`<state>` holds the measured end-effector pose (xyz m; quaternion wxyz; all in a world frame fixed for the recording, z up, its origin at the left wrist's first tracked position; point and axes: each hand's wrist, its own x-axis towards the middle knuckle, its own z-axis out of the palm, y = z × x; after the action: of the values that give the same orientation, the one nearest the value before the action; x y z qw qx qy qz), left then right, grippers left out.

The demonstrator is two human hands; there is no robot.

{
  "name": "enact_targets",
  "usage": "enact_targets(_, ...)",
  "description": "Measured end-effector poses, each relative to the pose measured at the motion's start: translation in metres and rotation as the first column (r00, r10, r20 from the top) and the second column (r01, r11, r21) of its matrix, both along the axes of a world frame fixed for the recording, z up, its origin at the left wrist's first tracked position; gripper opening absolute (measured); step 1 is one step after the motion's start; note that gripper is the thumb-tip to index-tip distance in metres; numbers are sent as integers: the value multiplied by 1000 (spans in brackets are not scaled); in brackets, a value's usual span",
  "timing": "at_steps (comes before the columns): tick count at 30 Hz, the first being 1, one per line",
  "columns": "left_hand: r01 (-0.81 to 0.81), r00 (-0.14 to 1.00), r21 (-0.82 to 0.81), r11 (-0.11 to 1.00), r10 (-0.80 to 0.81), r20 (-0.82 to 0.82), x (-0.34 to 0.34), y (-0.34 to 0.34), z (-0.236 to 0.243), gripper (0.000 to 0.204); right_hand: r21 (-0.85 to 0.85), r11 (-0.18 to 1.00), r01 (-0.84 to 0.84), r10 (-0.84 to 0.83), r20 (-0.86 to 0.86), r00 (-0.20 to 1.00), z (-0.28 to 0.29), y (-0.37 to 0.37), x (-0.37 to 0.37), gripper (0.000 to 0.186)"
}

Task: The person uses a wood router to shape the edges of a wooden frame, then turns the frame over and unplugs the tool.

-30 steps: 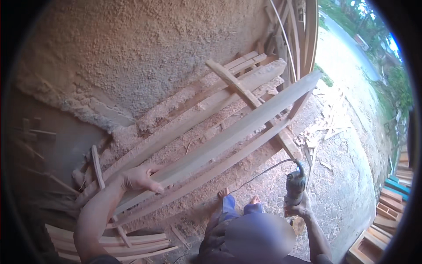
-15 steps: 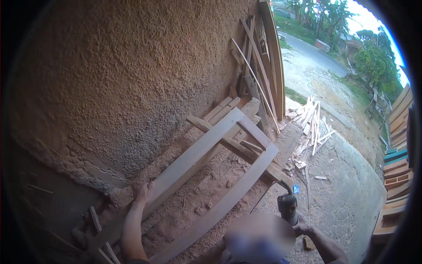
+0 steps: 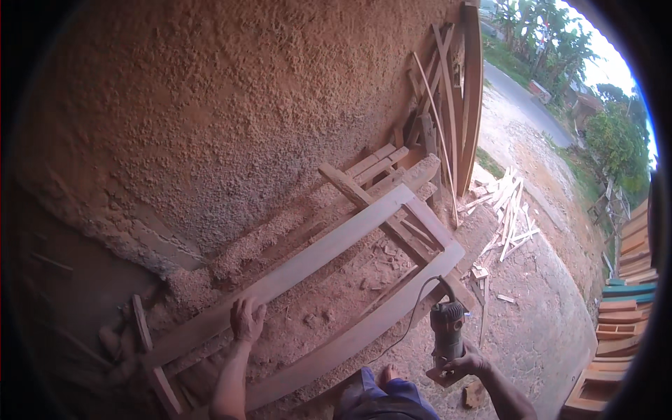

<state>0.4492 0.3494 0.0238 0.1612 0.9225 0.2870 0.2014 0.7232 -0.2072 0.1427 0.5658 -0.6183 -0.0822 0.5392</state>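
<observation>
Wood under the left hand: palm down, fingers spread flat on the upper rail of a long wooden frame, pressing rather than gripping. Frame lies on the ground, running from lower left to upper right, two long rails joined by a cross piece at the far end. It sits on a bed of sawdust piled against the rough plastered wall.

Right hand is clenched around the base of a handheld electric router, held upright, just off the frame's lower rail and apart from it. Its black cable loops up and left across that rail.

Person's foot and blue trouser leg show at the bottom edge between the forearms.

Further out: curved boards and thin battens lean on the wall at upper right. Pale offcuts are scattered on the dirt beyond the frame. Stacked planks stand at the right rim. No containers visible.
</observation>
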Motion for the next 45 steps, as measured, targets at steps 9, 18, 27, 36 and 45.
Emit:
enact_targets(9,-150,701,-372,916,-167,-694,-148,-164,0,113,-11,964,-265,265,-38,964,-38,45,-11,54)
enact_targets(18,-180,847,-274,945,7,-531,-148,-227,-56,121,7,821,-571,571,-20,820,-45,81,-25,53)
enact_targets(27,-827,562,-29,561,827,-19,-314,-248,13,102,41,719,-694,695,-20,719,-50,116,-71,55)
enact_targets(36,-988,75,-152,38,965,-250,-534,-175,-49,91,-75,763,-642,632,-122,765,-57,165,-115,59)
enact_targets(45,-852,279,-504,141,938,-208,-633,-118,-166,48,-167,844,-510,439,-331,835,-80,161,-158,64)
